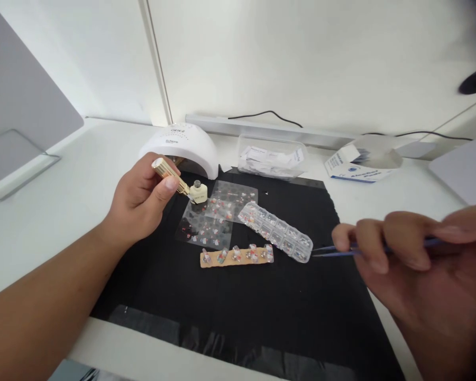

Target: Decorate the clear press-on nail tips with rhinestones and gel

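My left hand [145,198] is closed on a gold bottle cap [170,176], whose lower end is beside an open cream bottle [199,192]. At the right, my right hand [404,254] grips blue tweezers [337,253], their tips apart near the end of a clear compartment case [277,233] holding small decorations. Below the case lies a tan strip [226,261] with several decorated nail tips on it. Clear sticker sheets [206,225] with red and white designs lie between the bottle and the strip.
A white nail lamp [178,145] stands behind my left hand. At the back are a clear tub [272,156] of white packets and an opened white box [363,164]. A black mat [262,301] covers the middle of the white table [19,233].
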Action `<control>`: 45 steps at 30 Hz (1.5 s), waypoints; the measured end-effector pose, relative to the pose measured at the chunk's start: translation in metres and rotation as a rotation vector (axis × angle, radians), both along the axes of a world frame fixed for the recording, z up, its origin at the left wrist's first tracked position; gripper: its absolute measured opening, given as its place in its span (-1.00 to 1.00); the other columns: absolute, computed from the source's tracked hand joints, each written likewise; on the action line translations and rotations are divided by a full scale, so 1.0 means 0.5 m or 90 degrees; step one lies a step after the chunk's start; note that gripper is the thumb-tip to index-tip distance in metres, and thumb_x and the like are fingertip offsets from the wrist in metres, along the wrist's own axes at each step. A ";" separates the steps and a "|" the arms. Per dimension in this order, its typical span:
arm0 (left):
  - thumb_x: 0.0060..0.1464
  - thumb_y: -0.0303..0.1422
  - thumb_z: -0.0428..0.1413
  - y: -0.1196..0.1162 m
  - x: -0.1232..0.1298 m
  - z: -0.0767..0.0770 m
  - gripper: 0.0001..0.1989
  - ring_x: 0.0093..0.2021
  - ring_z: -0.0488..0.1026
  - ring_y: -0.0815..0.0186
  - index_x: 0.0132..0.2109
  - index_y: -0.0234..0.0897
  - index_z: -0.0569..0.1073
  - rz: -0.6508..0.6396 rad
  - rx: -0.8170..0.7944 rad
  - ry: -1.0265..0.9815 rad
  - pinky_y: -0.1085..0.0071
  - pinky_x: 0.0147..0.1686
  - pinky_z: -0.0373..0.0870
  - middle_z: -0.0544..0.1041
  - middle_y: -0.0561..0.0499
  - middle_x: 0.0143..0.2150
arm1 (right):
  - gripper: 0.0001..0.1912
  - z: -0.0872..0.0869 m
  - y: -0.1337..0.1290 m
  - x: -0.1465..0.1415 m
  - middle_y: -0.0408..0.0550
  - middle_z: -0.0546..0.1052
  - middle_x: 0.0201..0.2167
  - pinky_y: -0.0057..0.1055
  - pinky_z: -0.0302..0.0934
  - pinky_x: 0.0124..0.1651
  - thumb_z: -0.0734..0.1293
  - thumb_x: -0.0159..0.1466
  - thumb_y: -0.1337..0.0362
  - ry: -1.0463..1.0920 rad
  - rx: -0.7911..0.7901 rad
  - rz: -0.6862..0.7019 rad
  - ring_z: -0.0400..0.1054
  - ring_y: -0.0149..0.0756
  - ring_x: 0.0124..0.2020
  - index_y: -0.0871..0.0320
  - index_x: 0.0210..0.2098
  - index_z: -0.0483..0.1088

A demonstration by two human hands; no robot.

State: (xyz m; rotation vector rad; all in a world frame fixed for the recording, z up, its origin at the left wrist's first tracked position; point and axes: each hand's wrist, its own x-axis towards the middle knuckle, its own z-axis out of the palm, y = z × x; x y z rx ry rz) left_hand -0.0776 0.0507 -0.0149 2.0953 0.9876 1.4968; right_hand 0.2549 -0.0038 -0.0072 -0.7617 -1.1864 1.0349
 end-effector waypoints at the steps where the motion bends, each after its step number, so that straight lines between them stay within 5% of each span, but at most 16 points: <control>1: 0.31 -0.20 0.05 0.001 0.000 0.000 -0.80 -0.46 0.25 0.37 -0.25 -0.19 0.41 -0.005 0.010 0.001 0.35 -0.45 0.16 0.34 0.07 -0.44 | -0.68 0.001 -0.003 -0.003 -0.24 -0.01 -0.67 -0.26 0.17 -0.49 0.21 0.39 0.03 -0.025 0.003 0.023 0.01 -0.37 -0.68 -0.07 -0.45 0.39; 3: 0.31 -0.21 0.04 0.001 -0.001 0.002 -0.80 -0.48 0.23 0.37 -0.25 -0.19 0.40 -0.016 0.026 0.004 0.36 -0.47 0.16 0.33 0.08 -0.46 | -0.77 -0.002 -0.009 -0.012 -0.28 0.00 -0.66 -0.37 -0.04 -0.55 0.27 0.35 0.02 -0.082 0.011 0.077 -0.10 -0.42 -0.66 -0.03 -0.35 0.40; 8: 0.31 -0.26 0.03 -0.006 -0.007 0.010 -0.83 -0.46 0.24 0.37 -0.25 -0.21 0.38 -0.019 0.042 0.032 0.37 -0.43 0.20 0.35 0.08 -0.43 | -0.85 -0.009 -0.019 -0.025 -0.23 0.25 -0.56 -0.37 0.01 -0.48 0.14 0.43 0.19 -0.351 0.062 0.091 0.07 -0.39 -0.56 0.03 -0.24 0.29; 14: 0.29 -0.28 0.06 -0.003 -0.016 0.003 -0.82 -0.43 0.25 0.38 -0.30 -0.23 0.34 0.003 0.027 0.057 0.39 -0.39 0.20 0.33 0.10 -0.42 | -0.85 0.065 -0.029 -0.083 -0.12 0.42 -0.35 -0.42 0.16 -0.34 0.16 0.39 0.33 -0.726 0.238 0.112 0.31 -0.39 -0.38 0.11 -0.30 0.32; 19: 0.28 -0.27 0.06 0.008 -0.022 -0.003 -0.81 -0.41 0.26 0.36 -0.31 -0.23 0.33 0.002 0.024 0.073 0.36 -0.36 0.21 0.34 0.09 -0.41 | -0.77 0.122 -0.040 -0.171 -0.21 0.40 -0.54 -0.40 -0.16 -0.52 0.22 0.31 0.39 -1.109 0.230 0.054 0.14 -0.42 -0.60 0.12 -0.50 0.29; 24: 0.28 -0.27 0.05 0.010 -0.026 0.003 -0.81 -0.42 0.26 0.35 -0.31 -0.23 0.32 0.025 0.031 0.079 0.36 -0.35 0.22 0.33 0.10 -0.44 | -0.77 0.142 -0.036 -0.214 -0.17 0.43 -0.59 -0.36 -0.24 -0.52 0.24 0.26 0.42 -1.303 0.144 0.082 0.19 -0.36 -0.63 0.10 -0.52 0.34; 45: 0.31 -0.19 0.01 0.005 -0.020 0.009 -0.77 -0.40 0.29 0.33 -0.29 -0.18 0.30 0.062 0.032 0.093 0.30 -0.37 0.26 0.34 0.07 -0.40 | -0.59 0.137 -0.029 -0.258 -0.01 0.44 -0.62 -0.33 -0.19 -0.44 0.13 0.33 0.32 -1.392 0.153 0.046 0.20 -0.40 -0.59 0.20 -0.59 0.41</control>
